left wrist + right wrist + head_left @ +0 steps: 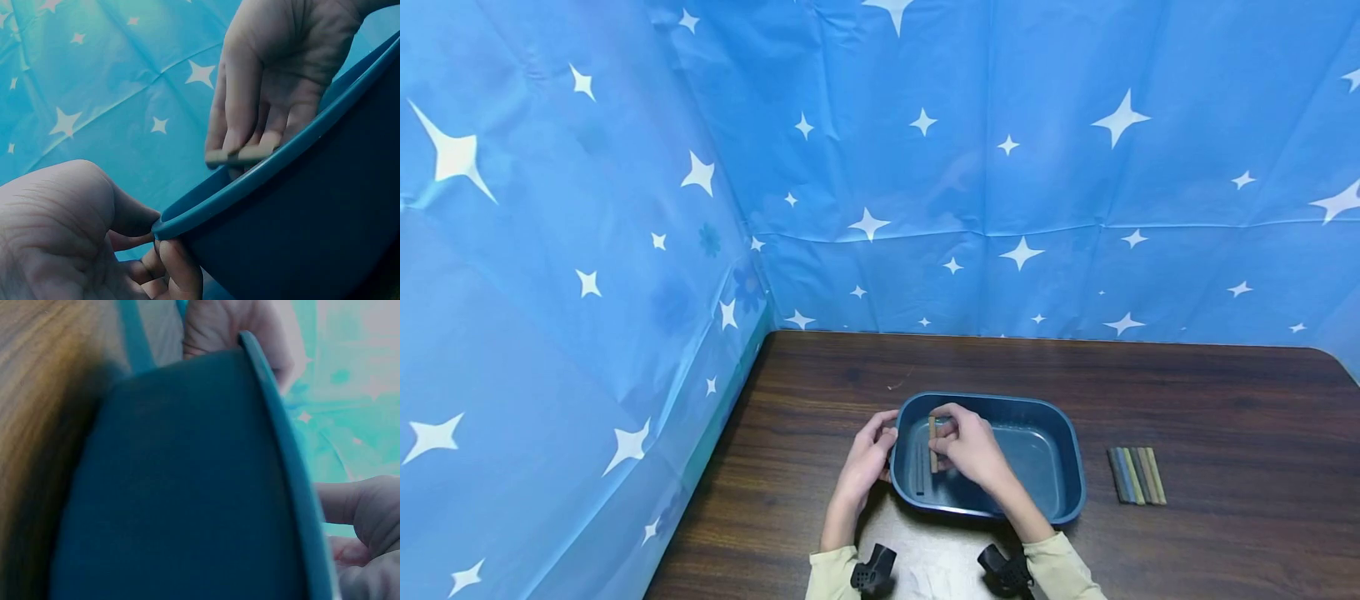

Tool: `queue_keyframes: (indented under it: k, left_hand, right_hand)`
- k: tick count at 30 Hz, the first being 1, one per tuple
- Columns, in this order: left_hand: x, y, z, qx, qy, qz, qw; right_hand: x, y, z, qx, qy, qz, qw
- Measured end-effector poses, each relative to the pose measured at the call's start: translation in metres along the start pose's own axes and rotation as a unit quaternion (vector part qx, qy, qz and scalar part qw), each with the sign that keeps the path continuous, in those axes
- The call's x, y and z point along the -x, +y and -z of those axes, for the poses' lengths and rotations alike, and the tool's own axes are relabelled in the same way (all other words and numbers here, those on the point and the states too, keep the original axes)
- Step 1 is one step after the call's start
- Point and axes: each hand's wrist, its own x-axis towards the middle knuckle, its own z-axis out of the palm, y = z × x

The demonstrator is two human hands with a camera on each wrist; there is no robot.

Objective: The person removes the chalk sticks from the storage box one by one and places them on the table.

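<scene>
A dark blue rectangular basin [1037, 462] stands on the table. My left hand [867, 458] pinches its left rim between thumb and fingers, which the left wrist view shows closely. Over the basin's left part, my right hand [972, 446] holds a thin tan stick [933, 446] between thumb and fingers. In the left wrist view that stick [244, 155] shows just above the rim. Dark sticks [920, 468] lie side by side on the basin floor, left of the tan one. The basin wall [181, 487] hides the stick in the right wrist view.
Right of the basin, several sticks [1137, 476] in dark, blue, yellow-green and brownish tones lie side by side on the brown wood-grain table [1240, 433]. A blue curtain with white stars [955, 183] hangs behind and to the left.
</scene>
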Motion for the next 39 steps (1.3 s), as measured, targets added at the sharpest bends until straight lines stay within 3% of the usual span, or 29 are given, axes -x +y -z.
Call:
queue_keyframes:
  k: [6,26,39]
  left_hand:
    - [-0.001,-0.001,0.0,0.006,-0.003,0.003,1.0]
    - [-0.004,-0.004,-0.001,0.008,-0.001,0.009,0.9999]
    - [-0.003,-0.002,-0.001,0.007,0.001,0.011,0.9999]
  right_hand:
    - [0.003,-0.001,0.015,-0.006,0.01,-0.013,0.9999]
    - [0.015,-0.003,0.07,-0.011,0.043,-0.001,0.999]
    - [0.024,0.005,0.112,-0.054,0.068,-0.019,0.9961]
